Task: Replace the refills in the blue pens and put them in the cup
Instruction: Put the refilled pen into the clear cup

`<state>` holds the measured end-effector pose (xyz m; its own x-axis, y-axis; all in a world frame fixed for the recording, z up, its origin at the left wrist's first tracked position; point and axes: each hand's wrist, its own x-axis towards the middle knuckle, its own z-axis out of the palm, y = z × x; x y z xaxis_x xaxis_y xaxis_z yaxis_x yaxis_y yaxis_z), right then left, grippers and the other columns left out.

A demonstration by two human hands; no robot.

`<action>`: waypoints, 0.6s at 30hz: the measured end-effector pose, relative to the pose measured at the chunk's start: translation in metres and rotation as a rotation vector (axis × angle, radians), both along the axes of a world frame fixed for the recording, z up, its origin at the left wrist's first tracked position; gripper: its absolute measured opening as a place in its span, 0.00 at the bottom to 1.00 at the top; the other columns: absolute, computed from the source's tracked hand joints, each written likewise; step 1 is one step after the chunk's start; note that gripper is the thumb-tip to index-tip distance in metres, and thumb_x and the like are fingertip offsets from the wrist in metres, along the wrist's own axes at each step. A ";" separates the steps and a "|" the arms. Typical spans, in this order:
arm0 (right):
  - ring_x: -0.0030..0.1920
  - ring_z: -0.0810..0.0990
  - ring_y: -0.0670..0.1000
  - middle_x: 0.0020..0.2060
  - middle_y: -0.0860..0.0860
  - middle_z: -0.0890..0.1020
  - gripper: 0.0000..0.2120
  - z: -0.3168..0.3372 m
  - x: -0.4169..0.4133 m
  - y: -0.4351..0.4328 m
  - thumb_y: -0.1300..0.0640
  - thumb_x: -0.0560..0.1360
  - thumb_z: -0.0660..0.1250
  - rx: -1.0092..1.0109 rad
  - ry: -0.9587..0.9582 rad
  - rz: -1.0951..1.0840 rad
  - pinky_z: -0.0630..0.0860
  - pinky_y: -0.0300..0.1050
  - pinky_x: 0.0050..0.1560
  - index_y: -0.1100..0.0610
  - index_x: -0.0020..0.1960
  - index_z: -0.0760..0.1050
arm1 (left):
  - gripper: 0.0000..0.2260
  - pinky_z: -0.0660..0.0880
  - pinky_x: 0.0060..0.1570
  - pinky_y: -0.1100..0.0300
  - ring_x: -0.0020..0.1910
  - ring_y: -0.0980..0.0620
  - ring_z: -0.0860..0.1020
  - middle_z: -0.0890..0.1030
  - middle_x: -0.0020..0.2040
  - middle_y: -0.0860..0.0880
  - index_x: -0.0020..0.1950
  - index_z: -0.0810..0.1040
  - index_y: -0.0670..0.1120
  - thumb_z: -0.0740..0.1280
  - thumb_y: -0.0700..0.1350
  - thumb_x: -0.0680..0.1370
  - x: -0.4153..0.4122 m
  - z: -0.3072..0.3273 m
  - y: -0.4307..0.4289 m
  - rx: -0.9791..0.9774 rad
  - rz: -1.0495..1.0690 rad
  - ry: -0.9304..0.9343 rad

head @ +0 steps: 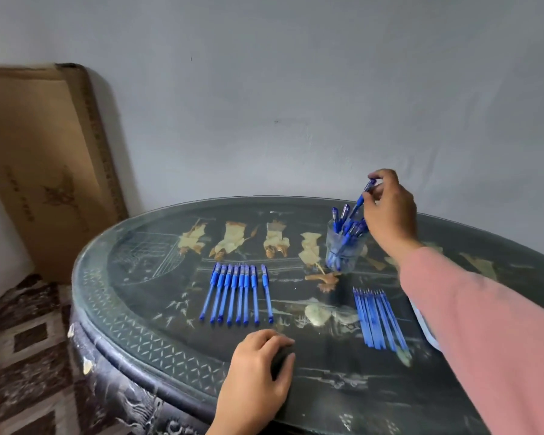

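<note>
At the upper right of the frame the right hand (pixel 390 211) pinches a blue pen (pixel 363 197) near its capped top, between thumb and fingertips. The pen slants down toward the cup (pixel 331 246), its lower end among the pens already standing there (pixel 345 215). At the bottom centre the left hand (pixel 258 368) rests palm down on the worktop (pixel 327 387), fingers loosely curled, with nothing visible in it.

In the middle of the frame lies a row of pens (pixel 237 293), side by side, with one set slightly apart on the right. The loose refills (pixel 379 318) lie in a tight fan to the lower right, just beside the pink sleeve (pixel 484 324).

The pens look light, stiff and smooth, so a two-finger pinch should be enough. The barrel middle is the best hold for lifting one from the row, and the ends are the best hold for twisting one open. The refills look much thinner and would probably bend. They are likely to roll on the glass top (which looks slick), so they are best picked up singly at mid-length.

The cup looks like clear glass or plastic and is crowded. A pen pushed in at a slant could tip it or catch on the others, so a near-upright drop seems safer.
</note>
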<state>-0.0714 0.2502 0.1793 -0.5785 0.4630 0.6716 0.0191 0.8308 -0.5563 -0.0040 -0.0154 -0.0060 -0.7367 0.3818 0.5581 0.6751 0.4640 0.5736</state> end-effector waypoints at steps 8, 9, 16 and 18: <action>0.54 0.78 0.61 0.50 0.56 0.85 0.09 -0.034 -0.014 0.011 0.59 0.77 0.68 0.229 -0.357 -0.069 0.73 0.50 0.53 0.56 0.57 0.80 | 0.05 0.73 0.56 0.60 0.50 0.65 0.76 0.78 0.48 0.63 0.48 0.80 0.58 0.70 0.53 0.72 -0.003 -0.004 0.002 -0.049 0.037 0.033; 0.57 0.76 0.61 0.52 0.56 0.84 0.11 -0.036 -0.014 0.012 0.57 0.77 0.67 0.259 -0.404 -0.085 0.71 0.50 0.56 0.55 0.59 0.79 | 0.05 0.69 0.58 0.64 0.50 0.66 0.75 0.78 0.48 0.64 0.47 0.80 0.58 0.69 0.53 0.72 -0.002 -0.004 0.002 -0.057 0.046 0.038; 0.61 0.70 0.62 0.60 0.60 0.76 0.19 -0.037 -0.010 0.004 0.56 0.77 0.67 0.354 -0.432 -0.153 0.67 0.55 0.61 0.56 0.67 0.74 | 0.03 0.60 0.59 0.73 0.49 0.67 0.74 0.78 0.46 0.64 0.44 0.80 0.58 0.67 0.54 0.72 0.001 -0.004 0.003 -0.052 0.090 0.027; 0.53 0.74 0.64 0.51 0.63 0.77 0.14 -0.041 -0.005 -0.019 0.63 0.72 0.69 0.399 -0.161 -0.178 0.71 0.54 0.53 0.62 0.58 0.78 | 0.03 0.61 0.58 0.71 0.48 0.66 0.75 0.78 0.45 0.64 0.43 0.79 0.57 0.67 0.53 0.72 0.002 -0.005 0.003 -0.025 0.108 0.031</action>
